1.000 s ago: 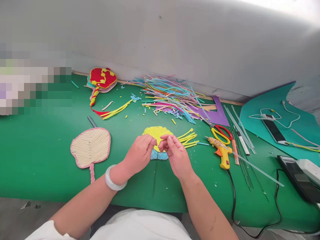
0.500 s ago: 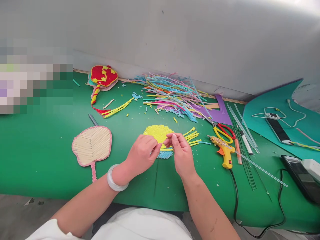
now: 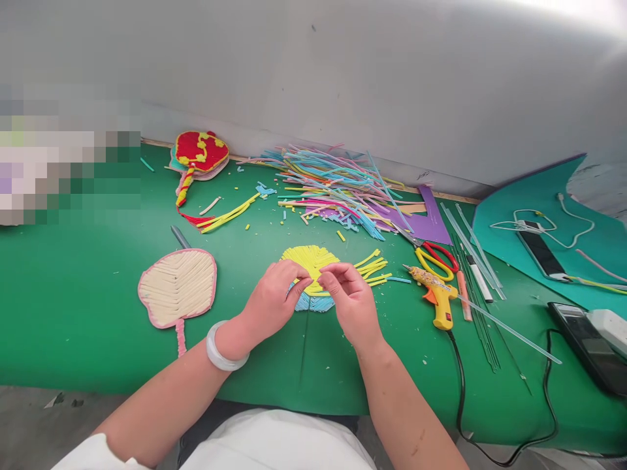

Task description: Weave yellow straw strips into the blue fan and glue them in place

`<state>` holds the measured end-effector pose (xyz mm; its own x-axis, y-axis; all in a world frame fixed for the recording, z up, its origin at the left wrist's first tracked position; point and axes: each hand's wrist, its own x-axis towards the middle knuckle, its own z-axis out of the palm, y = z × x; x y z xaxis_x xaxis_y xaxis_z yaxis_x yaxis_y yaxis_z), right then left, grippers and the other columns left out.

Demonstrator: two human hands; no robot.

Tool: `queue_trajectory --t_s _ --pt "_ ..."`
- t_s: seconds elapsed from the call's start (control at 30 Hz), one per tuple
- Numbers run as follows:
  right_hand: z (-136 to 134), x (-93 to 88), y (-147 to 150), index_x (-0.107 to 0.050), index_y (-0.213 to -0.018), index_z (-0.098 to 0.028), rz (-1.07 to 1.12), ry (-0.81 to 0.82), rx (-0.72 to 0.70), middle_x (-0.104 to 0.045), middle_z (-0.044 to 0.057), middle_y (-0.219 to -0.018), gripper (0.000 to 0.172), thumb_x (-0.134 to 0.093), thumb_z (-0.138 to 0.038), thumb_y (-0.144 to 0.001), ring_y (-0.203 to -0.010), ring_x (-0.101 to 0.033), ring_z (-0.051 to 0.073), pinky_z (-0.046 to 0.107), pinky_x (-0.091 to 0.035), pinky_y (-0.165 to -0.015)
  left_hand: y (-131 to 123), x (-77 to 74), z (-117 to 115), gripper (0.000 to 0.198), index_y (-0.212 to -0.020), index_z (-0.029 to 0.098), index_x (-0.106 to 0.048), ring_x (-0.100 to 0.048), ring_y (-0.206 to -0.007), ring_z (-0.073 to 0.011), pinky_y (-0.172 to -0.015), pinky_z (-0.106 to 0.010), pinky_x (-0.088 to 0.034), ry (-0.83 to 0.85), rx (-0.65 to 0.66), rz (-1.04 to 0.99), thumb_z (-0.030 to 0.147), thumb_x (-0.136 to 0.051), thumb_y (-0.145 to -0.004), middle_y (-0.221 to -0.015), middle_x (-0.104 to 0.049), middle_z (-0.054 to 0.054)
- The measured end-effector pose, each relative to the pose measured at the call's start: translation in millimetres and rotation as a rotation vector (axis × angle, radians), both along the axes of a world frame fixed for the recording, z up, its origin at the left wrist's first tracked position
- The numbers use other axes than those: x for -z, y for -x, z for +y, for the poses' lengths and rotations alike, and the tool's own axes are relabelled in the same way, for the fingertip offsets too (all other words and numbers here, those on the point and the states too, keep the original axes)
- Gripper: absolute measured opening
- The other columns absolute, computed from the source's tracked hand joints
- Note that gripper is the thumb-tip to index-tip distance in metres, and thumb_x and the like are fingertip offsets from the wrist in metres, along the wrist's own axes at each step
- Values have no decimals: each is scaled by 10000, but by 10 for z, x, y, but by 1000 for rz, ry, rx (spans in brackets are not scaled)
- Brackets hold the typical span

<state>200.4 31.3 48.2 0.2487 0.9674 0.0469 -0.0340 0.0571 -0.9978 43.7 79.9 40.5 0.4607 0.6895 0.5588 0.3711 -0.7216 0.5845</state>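
Both hands meet over a fan-shaped piece, its upper part of yellow pipe cleaners (image 3: pixel 309 256) and its lower part of blue ones (image 3: pixel 316 303). A thin dark wire stem runs from its lower edge toward me. My left hand (image 3: pixel 277 294), with a white bangle at the wrist, pinches thumb and fingertips together at the yellow part. Facing it closely, my right hand (image 3: pixel 351 300) is also pinched, thumb against curled fingers. Whatever lies between the fingertips is too small or hidden to make out. Loose yellow pipe cleaners (image 3: pixel 373 266) lie just beyond the right hand.
A cream fan with pink edging (image 3: pixel 177 287) lies left; a red and yellow fan (image 3: pixel 202 149) lies behind. Mixed pipe cleaners (image 3: pixel 333 186) are heaped against the wall. To the right are scissors (image 3: pixel 438 258), a yellow glue gun (image 3: pixel 443 303) with its cable, wires, glue sticks and phones.
My fingertips have shifted slightly, and more of the blue part shows between the hands. The yellow strip seen along the lower edge by my right fingers no longer shows there.
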Motion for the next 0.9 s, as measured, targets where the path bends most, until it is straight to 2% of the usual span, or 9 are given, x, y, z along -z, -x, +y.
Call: queue_trajectory --t_s 0.17,0.3,0.5,0.67,0.8,0.9 --pt "-11 -49 18 -707 -880 -280 -300 -125 -38 -635 10 -850 136 -766 -385 -817 -806 -566 179 338 -468 -779 22 32 22 110 -911 212 -583 -614 -780 -161 -738 -315 -476 -142 -38 34 251 -520 -993 -814 -677 -19" --pt "-10 -85 2 -699 -809 -272 -329 -126 -51 -657 11 -816 115 -730 -375 -849 -789 -585 184 340 -467 -755 33 47 39 144 -857 215 -579 -603 -743 -160 -745 -321 -478 -232 -54 41 256 -529 -986 -770 -664 -12" --pt "-4 -73 -31 -673 -764 -258 -363 -78 -53 -653 18 -795 178 -671 -396 -876 -778 -583 192 333 -449 -724 8 30 14 168 -831 217 -562 -588 -729 -151 -733 -312 -480 -291 -34 75 218 -517 -992 -761 -651 -9" --pt "20 -18 -53 -603 -794 -239 -94 68 -8 -602 -10 -735 296 -660 -521 -867 -727 -548 166 311 -435 -713 6 12 11 108 -864 216 -566 -586 -730 -144 -730 -306 -485 -226 -24 -29 215 -571 -971 -757 -647 -2" --pt "23 -39 -48 -583 -761 -232 240 59 -107 -554 -20 -710 324 -636 -522 -898 -706 -518 151 301 -424 -708 12 2 17 105 -944 224 -590 -626 -787 -147 -748 -306 -510 -87 -30 -76 185 -506 -994 -821 -678 -14" --pt "15 -67 -30 -564 -702 -227 430 49 -170 -542 -14 -691 336 -636 -486 -905 -679 -497 153 305 -415 -682 9 -2 -1 118 -1042 222 -601 -652 -865 -158 -783 -319 -523 -57 -7 -91 176 -505 -991 -912 -703 -36"
